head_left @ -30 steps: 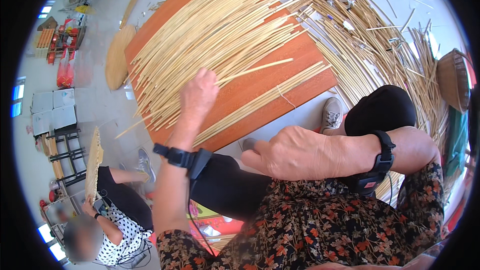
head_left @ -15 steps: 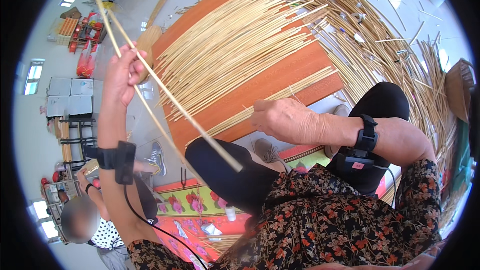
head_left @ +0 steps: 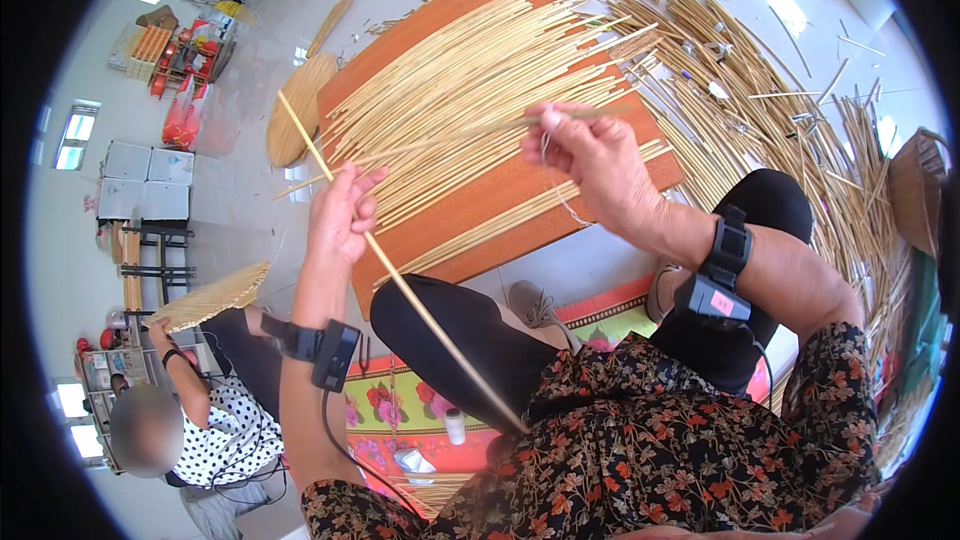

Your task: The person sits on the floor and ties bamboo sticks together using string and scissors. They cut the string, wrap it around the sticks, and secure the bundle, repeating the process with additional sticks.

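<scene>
My left hand (head_left: 345, 210) is closed on a pale dried stalk (head_left: 418, 308), which slants from upper left down toward my lap. A second stalk (head_left: 430, 143) crosses behind the left fingers and runs to my right hand (head_left: 600, 155), whose thumb and fingers pinch its far end. A thin white thread (head_left: 562, 195) hangs from the right fingers. Both hands are raised over a reddish-brown board (head_left: 400, 238), where many similar stalks (head_left: 450, 75) lie side by side. A smaller row of stalks (head_left: 500, 225) lies along its near edge.
Heaped stalks (head_left: 740, 70) cover the floor on the right, by a basket (head_left: 915, 185). A flat oval woven piece (head_left: 300, 115) leans beyond the board's left side. At lower left, a co-worker (head_left: 215, 430) holds a flat woven piece (head_left: 225, 295). A white bottle (head_left: 455, 427) stands on floral cloth.
My left hand has moved right and nearer, its stalks now spread apart into a cross. My right hand has risen and now grips one stalk's end. The co-worker's woven piece has come into sight.
</scene>
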`<move>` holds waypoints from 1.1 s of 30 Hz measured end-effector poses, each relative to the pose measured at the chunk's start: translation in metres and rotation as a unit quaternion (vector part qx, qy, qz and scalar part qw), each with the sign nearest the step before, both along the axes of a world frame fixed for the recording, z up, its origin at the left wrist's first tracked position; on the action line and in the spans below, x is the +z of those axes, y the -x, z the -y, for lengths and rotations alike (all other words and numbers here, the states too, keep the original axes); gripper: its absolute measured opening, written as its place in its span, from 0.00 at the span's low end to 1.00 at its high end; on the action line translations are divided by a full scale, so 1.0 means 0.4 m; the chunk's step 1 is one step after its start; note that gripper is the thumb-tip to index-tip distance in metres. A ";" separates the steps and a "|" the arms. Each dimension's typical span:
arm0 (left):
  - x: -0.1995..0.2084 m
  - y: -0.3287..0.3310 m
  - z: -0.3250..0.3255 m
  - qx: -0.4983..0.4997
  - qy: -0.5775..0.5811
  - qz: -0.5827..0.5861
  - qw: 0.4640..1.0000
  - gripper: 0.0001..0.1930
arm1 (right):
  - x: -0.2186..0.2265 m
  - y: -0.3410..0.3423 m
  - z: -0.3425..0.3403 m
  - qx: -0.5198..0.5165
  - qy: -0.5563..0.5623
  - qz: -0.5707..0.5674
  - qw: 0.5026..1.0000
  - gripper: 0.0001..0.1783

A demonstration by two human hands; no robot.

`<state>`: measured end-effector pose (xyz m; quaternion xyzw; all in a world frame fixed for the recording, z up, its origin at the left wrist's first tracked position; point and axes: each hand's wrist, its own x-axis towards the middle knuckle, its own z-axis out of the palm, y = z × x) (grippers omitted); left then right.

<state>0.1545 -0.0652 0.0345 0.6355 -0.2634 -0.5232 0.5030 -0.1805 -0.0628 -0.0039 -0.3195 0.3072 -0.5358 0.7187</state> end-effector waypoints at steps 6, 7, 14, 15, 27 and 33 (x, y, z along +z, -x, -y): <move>0.191 0.023 0.006 -0.180 0.069 0.368 0.910 0.23 | -0.014 0.035 0.060 0.004 -0.052 -0.011 0.999 0.15; 0.182 0.038 0.012 -0.247 0.071 0.385 0.887 0.24 | -0.015 0.039 0.058 0.024 -0.060 -0.018 0.998 0.15; 0.078 0.195 -0.053 -0.455 -0.151 0.107 0.871 0.29 | -0.041 0.022 0.013 0.170 -0.123 -0.025 0.977 0.15; 0.054 0.193 -0.062 -0.473 -0.174 0.078 0.860 0.30 | -0.040 0.022 0.008 0.177 -0.139 -0.045 0.973 0.15; -0.063 0.187 -0.095 -0.574 -0.195 -0.140 0.783 0.32 | -0.049 0.026 -0.016 0.184 -0.116 -0.102 0.971 0.16; -0.042 0.162 -0.089 -0.589 -0.235 -0.195 0.748 0.30 | -0.031 0.016 -0.009 0.172 -0.098 -0.077 0.977 0.14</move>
